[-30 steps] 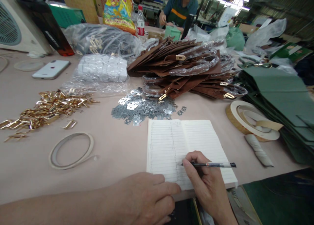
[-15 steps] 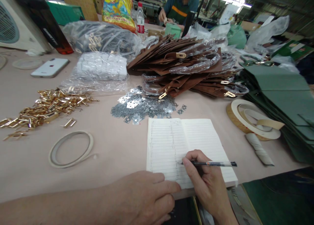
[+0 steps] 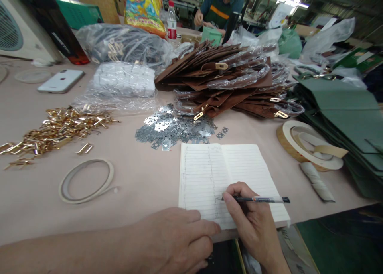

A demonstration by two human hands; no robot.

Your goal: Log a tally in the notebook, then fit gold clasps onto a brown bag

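An open lined notebook (image 3: 248, 162) lies near the table's front edge, with faint handwriting on its left page. My right hand (image 3: 254, 222) is closed around a black-and-clear pen (image 3: 266, 200), its tip at the left page. Across the notebook's lower left edge rests my left hand (image 3: 182, 238), fingers loosely bent and slightly apart, grasping nothing visible; its palm is hidden. Just beyond the notebook is a pile of small silver metal plates (image 3: 176, 128).
Gold metal fittings (image 3: 66, 130) and a tape roll (image 3: 86, 181) lie left. Behind are brown strapped pieces (image 3: 215, 82), a wrapped white bundle (image 3: 124, 80) and a phone (image 3: 61, 81). Tan tape (image 3: 291, 142) and green panels (image 3: 344, 106) sit right. A person (image 3: 220, 10) works across the table.
The view has shifted very slightly. Both hands, the pen and the notebook show almost no movement.
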